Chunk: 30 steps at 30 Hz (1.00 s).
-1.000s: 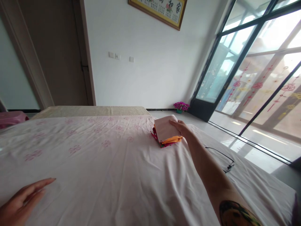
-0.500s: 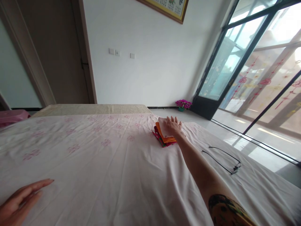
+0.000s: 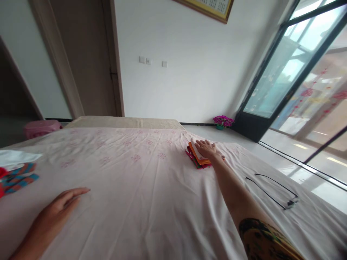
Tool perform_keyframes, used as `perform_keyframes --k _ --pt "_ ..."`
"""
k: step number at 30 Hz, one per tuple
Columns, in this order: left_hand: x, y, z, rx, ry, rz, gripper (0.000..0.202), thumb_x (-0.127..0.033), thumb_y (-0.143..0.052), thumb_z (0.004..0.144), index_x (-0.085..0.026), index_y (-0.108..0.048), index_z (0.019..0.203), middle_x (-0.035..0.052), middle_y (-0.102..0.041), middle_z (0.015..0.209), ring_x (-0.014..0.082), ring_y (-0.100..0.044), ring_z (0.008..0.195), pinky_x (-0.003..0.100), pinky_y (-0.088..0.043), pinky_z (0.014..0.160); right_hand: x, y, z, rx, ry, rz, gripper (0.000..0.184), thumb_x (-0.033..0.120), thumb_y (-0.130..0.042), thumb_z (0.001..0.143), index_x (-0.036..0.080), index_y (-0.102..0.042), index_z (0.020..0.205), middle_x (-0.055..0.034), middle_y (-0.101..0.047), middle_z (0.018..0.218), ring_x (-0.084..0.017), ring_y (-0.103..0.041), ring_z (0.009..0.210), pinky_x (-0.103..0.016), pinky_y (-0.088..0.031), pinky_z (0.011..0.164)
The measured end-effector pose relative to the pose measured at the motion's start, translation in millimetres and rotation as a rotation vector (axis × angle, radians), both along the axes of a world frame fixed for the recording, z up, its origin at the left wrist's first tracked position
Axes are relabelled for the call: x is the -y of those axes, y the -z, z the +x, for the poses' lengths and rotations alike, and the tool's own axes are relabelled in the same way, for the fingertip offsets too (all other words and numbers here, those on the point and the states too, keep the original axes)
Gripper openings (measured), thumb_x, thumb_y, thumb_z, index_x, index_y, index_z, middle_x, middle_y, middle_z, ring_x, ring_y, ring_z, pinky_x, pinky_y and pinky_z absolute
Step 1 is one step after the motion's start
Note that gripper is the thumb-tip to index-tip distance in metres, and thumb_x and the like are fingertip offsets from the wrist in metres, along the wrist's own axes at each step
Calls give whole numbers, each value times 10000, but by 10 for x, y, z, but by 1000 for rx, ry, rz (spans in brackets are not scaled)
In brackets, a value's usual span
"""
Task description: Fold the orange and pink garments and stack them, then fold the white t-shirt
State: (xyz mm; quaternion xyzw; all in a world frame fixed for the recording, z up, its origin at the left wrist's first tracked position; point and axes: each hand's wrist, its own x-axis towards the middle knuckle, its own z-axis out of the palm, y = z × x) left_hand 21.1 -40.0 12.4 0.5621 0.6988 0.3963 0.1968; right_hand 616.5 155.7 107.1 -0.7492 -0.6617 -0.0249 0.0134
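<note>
My right hand (image 3: pixel 206 148) lies flat with fingers spread on a small stack of folded cloths (image 3: pixel 197 160), pink on top, then orange, red and green beneath. The stack sits toward the far right of a bed covered by a pale pink flowered sheet (image 3: pixel 141 187). My right arm stretches across the sheet, a tattoo showing near the elbow. My left hand (image 3: pixel 58 209) rests palm down on the sheet at the near left, fingers straight and holding nothing.
Colourful cloth pieces (image 3: pixel 16 178) and a white fabric (image 3: pixel 16 157) lie at the left edge. A black cable (image 3: pixel 273 189) lies on the sheet at the right. A pink stool (image 3: pixel 40 127), a door, a flower pot (image 3: pixel 222 122) and glass doors stand beyond the bed.
My right hand laid the lifted pink cloth down on the stack and now presses it flat. The view turned left, bringing the cloth pieces at the left edge into sight.
</note>
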Motion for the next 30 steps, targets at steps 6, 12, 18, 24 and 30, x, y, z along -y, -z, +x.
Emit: perform_keyframes --k 6,12,18,24,30 --pt "-16 -136 67 83 41 41 377 -430 -505 760 -229 -729 987 63 -747 1108 270 -660 1089 399 -480 1009 -33 -55 -322 70 -70 220 446 310 -317 993 237 -577 1347 -136 -544 1416 -329 -352 1387 -653 -175 1114" --pt "-13 -121 35 142 -66 139 372 -331 -462 806 -192 -702 1055 77 -735 1123 243 -668 1039 372 -507 946 478 300 -1380 18 -375 246 488 264 -430 929 218 -545 1401 -83 -474 1505 -259 -334 1431 -451 -194 1190" --pt "-3 -253 -312 -187 -246 384 349 -161 -492 781 -211 -691 1062 96 -694 1183 260 -601 1176 420 -421 1072 1217 758 -2217 -71 -500 5 576 442 -310 993 218 -398 1517 -89 -350 1586 -281 -267 1478 -480 -231 1183" --pt "241 -674 -872 -369 -571 560 361 -141 -494 847 -184 -677 1156 138 -598 1334 305 -488 1293 504 -321 1125 1399 793 -2380 -74 -523 93 549 413 -282 996 259 -426 1502 -65 -389 1567 -264 -290 1471 -483 -222 1195" --pt "469 -1114 -1645 -396 -754 411 507 -296 -470 932 -40 -465 1369 224 -456 1434 388 -393 1341 574 -287 1102 1369 822 -2389 -76 -514 142 529 401 -299 989 256 -486 1462 -61 -441 1534 -264 -351 1440 -464 -250 1187"
